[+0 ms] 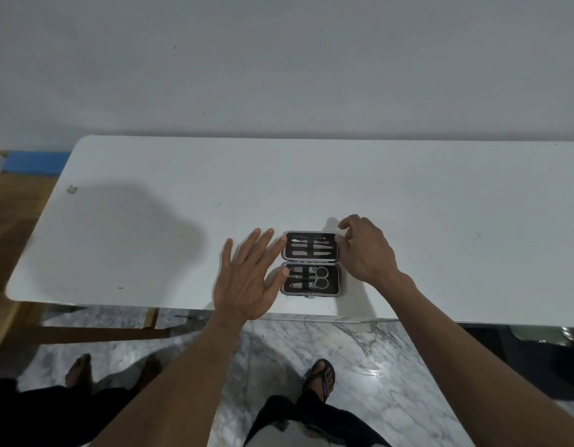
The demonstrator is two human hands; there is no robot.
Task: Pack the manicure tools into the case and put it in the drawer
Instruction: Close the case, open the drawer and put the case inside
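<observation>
A small manicure case (334,280) lies wide open near the front edge of the white table (440,204). Its far half holds several slim metal tools (311,248) under black straps. Its near half holds scissors (320,277) and clippers (295,278). My left hand (250,275) lies flat with fingers spread, its fingertips touching the left edge of the case. My right hand (364,250) curls at the right edge of the far half, fingers touching its rim. No drawer is in view.
The white wall (279,59) rises directly behind the table. Below the front edge are a marble floor (360,366), my legs and sandalled feet. A wooden frame (95,330) stands under the table's left side. A blue object (34,162) lies far left.
</observation>
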